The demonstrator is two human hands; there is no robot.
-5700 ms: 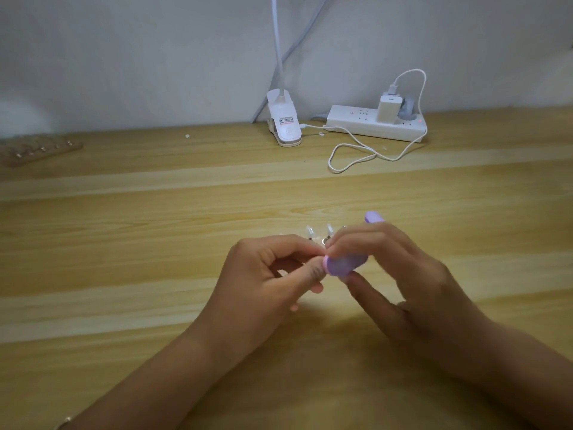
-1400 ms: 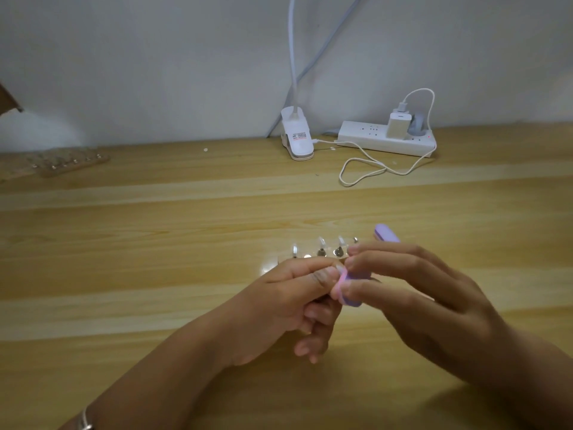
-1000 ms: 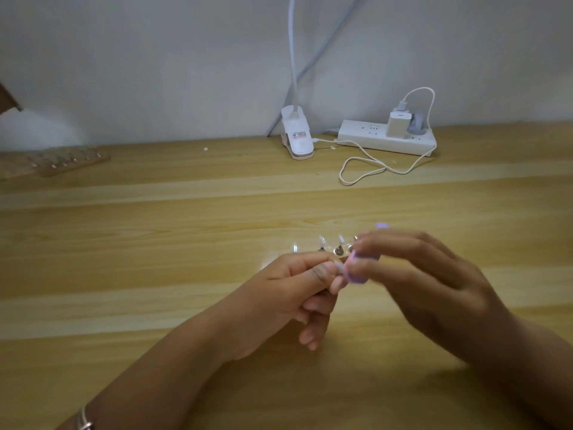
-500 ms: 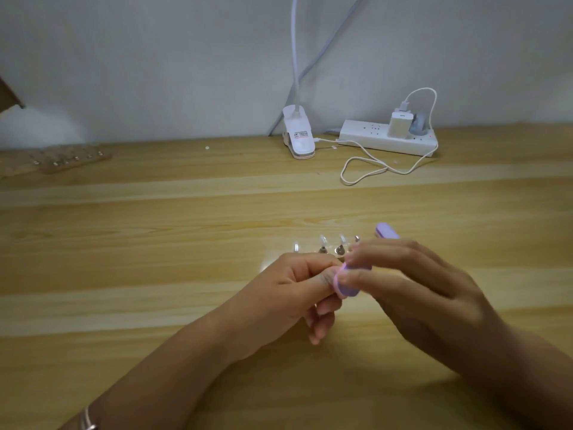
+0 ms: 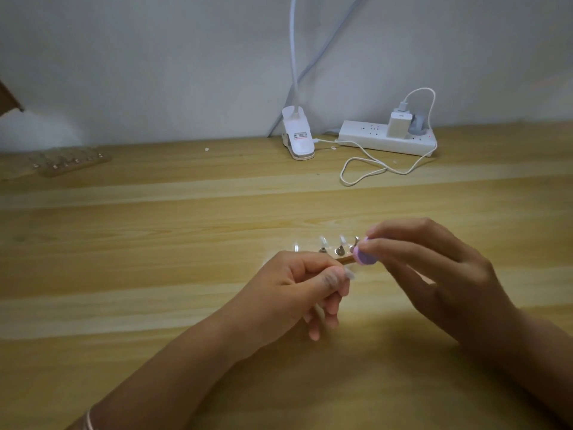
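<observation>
My left hand [image 5: 297,290] pinches a small clear false nail tip [image 5: 349,274] between thumb and forefinger. My right hand [image 5: 434,274] holds a purple nail file [image 5: 363,255] in its fingertips, its rounded end just above and right of the nail tip, a small gap between them. Behind both hands a clear strip holder [image 5: 328,249] lies on the wooden desk [image 5: 155,243], with several metal studs and clear nail tips standing on it. The rest of the file is hidden behind my right fingers.
At the back of the desk a white clip lamp [image 5: 297,141] stands by the wall, beside a white power strip [image 5: 387,139] with a charger and looped white cable [image 5: 372,172]. A second nail-tip strip [image 5: 71,162] lies at the far left.
The file has lifted off the nail tip and moved up and to the right; half a second ago it was pressed against the tip. My left hand stays in place.
</observation>
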